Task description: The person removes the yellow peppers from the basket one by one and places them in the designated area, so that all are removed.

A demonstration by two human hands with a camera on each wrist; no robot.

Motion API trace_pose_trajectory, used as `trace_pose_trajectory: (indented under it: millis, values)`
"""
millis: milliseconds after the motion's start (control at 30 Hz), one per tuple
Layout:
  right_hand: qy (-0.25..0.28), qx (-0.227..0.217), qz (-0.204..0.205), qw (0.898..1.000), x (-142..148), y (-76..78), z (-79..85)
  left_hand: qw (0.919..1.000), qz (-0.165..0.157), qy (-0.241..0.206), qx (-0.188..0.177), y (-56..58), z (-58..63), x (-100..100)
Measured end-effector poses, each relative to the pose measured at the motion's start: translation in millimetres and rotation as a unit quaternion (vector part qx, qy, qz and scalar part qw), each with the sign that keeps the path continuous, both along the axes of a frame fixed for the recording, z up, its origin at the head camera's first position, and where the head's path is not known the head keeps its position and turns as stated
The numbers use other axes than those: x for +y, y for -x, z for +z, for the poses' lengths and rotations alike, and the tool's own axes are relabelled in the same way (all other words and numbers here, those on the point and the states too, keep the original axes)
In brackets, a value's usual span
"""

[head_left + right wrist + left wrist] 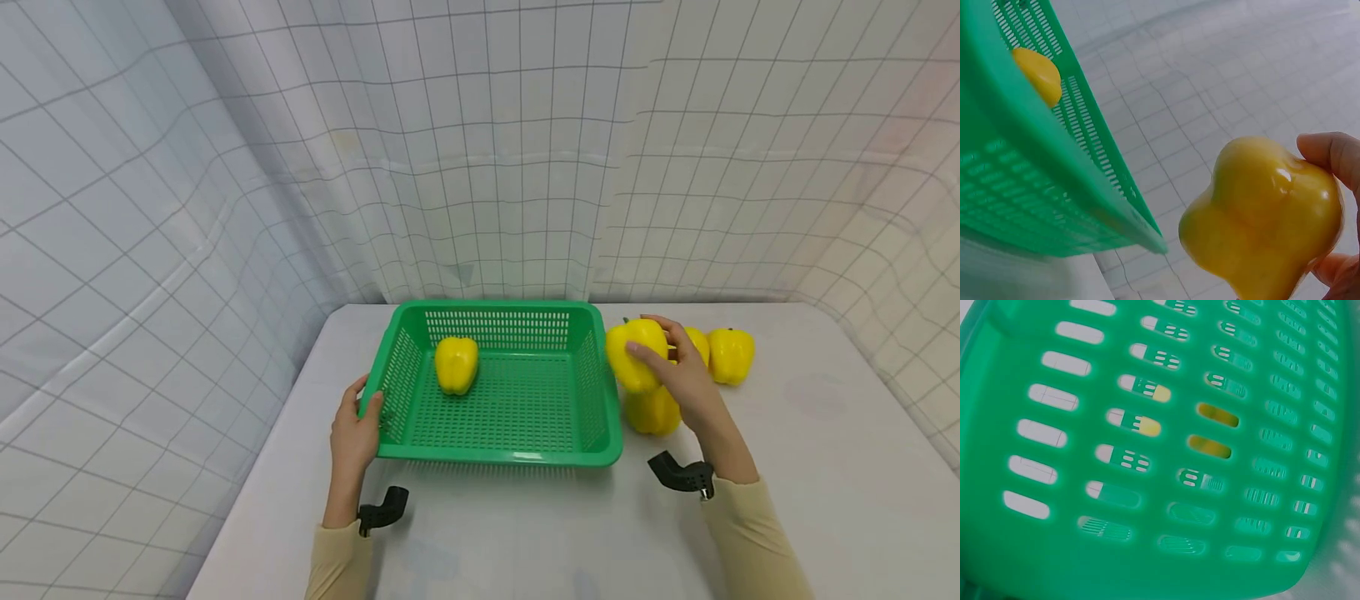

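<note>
My left hand (356,429) grips the left rim of a green perforated plastic basket (517,457), thumb over the edge. Inside the basket, toward its left side, lies one yellow bell pepper (456,365). Just outside the right rim, my right hand (686,375) holds another yellow bell pepper (636,357) between thumb and fingers, its green stem showing at the top. The right wrist view shows the lobed bottom of this held pepper (1260,219) beside the basket wall (1079,181). In the left wrist view the basket's slotted side (1166,437) fills the picture, yellow showing through some slots.
Below the held pepper a yellow bell pepper (652,412) sits on the white table (817,433), against the basket's right side. Two more stand behind the right hand, one partly hidden (699,342) and one farther right (731,356). White grid-patterned curtains (517,167) surround the table.
</note>
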State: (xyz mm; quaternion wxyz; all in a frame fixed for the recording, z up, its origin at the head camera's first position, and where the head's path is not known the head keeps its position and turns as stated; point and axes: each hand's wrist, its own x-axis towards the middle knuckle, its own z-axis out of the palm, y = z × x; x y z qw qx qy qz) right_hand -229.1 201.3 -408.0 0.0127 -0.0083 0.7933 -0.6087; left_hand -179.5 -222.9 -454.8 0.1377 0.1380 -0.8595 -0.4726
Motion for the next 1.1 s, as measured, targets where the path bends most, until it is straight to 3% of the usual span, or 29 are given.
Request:
trace_pose_trajectory:
  millis: [400,567,1100]
  values:
    - [-0.033,-0.003,-0.050,0.998,55.1,-9.4,-20.8,1.0000,0.003,0.001,0.001,0.2,1.0,0.4]
    - [-0.043,-0.023,-0.069,0.996,72.6,-10.6,-28.6,1.0000,0.001,-0.004,0.000,0.5,-0.2,-0.3]
    - [-0.045,-0.096,-0.042,0.993,107.1,-14.9,-56.8,0.9999,-0.010,-0.005,-0.004,-0.6,-1.7,-1.6]
